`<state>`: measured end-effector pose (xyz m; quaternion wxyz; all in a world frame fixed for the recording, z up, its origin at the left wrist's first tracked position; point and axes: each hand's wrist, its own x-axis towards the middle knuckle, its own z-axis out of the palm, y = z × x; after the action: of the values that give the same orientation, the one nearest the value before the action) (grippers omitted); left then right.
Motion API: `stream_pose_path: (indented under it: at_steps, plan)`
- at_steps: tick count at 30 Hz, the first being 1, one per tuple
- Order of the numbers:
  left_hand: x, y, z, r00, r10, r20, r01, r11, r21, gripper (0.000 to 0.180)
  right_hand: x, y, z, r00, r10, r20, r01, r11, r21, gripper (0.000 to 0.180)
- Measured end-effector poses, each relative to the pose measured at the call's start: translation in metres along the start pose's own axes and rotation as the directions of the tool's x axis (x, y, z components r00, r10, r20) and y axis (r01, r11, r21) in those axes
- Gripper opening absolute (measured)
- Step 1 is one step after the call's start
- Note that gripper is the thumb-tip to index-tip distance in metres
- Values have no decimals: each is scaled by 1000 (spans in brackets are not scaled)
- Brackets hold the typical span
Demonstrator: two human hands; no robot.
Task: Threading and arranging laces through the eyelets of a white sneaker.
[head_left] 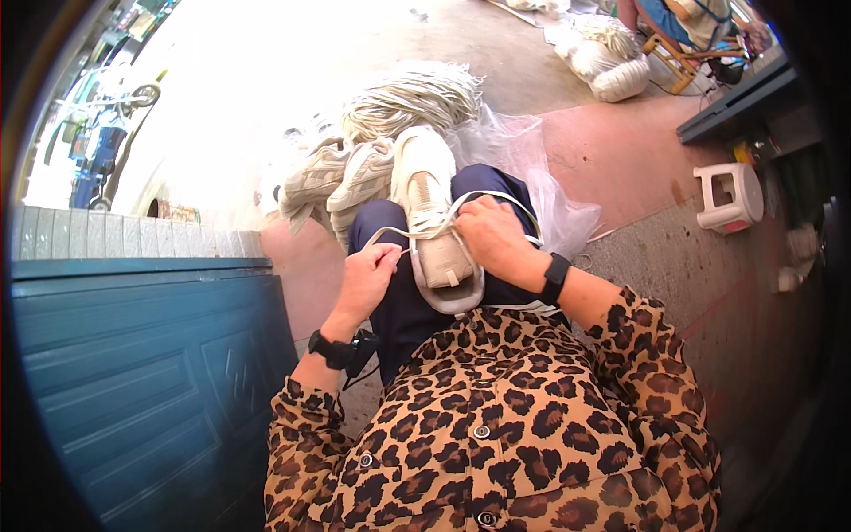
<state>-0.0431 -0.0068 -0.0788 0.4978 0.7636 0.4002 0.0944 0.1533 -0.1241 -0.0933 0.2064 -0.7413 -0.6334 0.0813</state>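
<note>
A beige and white sneaker (425, 177) lies across my lap, its toe pointing away and its heel toward me. Its tongue (443, 260) stands out over the opening. A pale shoelace (387, 231) runs from the upper eyelets out to both sides. My left hand (370, 270) pinches the lace at the shoe's left. On the right, my right hand (499, 237) is closed at the shoe's collar and eyelets, with a lace loop passing by the fingers; the fingertips are partly hidden.
Beyond my knees lie a bundle of pale laces (412, 99), several beige sneakers (362, 173) and a clear plastic bag (541, 177). A blue panelled door (151, 355) borders the left. At right stand a white stool (729, 197) and a dark table edge (736, 102). Another person (700, 22) sits far right.
</note>
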Motion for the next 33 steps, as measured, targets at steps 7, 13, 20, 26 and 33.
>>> stream_pose_path:
  at_steps: [7, 13, 20, 26, 33]
  plan:
    - [11, -1, 8, 968, 234, -94, -207, 951, 229, 15, 0, 8, -1, 992, 103, -66, -97, 991, 88, 13]
    - [17, 1, 6, 928, 371, 20, -348, 849, 399, 13, 1, 9, -2, 994, 56, -97, -48, 995, 85, 16]
    - [19, 3, 6, 942, 329, 67, -326, 851, 412, 11, -1, 11, -2, 999, 31, -8, -31, 999, 39, 17]
    - [19, -1, 24, 850, 526, 25, -457, 713, 531, 10, -2, 11, -1, 1000, 10, -27, -9, 999, 48, 18]
    - [1, 30, 19, 862, 486, -143, -276, 687, 672, 21, -5, -4, -14, 994, 63, 90, -61, 998, -33, 26]
